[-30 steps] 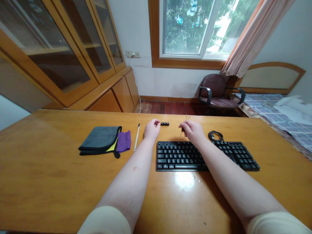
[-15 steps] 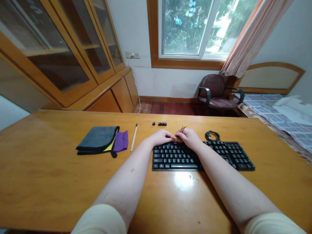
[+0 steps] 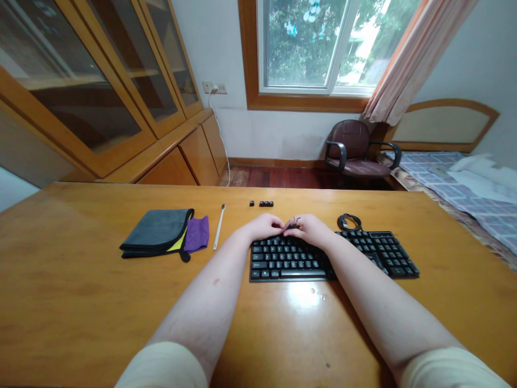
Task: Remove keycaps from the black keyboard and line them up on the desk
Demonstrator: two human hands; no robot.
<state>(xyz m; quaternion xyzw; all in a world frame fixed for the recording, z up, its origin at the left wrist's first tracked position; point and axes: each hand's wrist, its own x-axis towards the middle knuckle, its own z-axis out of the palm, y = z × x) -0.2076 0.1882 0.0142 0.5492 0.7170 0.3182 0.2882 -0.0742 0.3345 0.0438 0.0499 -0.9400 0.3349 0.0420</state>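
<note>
Wooden desk [image 3: 81,302], read as a clock around the keyboard [image 3: 291,257]: folded cloth [image 3: 157,231], purple cloth [image 3: 197,234] and toothbrush [image 3: 218,229] at 9; 4 loose keycaps [image 3: 266,203] at 10, which a careless bump could scatter; left hand [image 3: 264,227] at 10, fingers bunched together, any grip hidden; right hand [image 3: 311,229] at 11, pinching a thin wire tool [image 3: 296,220] that could slip if tilted, its tip blocked from sight; coiled cable [image 3: 349,216] at 1.

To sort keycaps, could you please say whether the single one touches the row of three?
Apart: the head view shows tabletop between single keycap and row.
</note>
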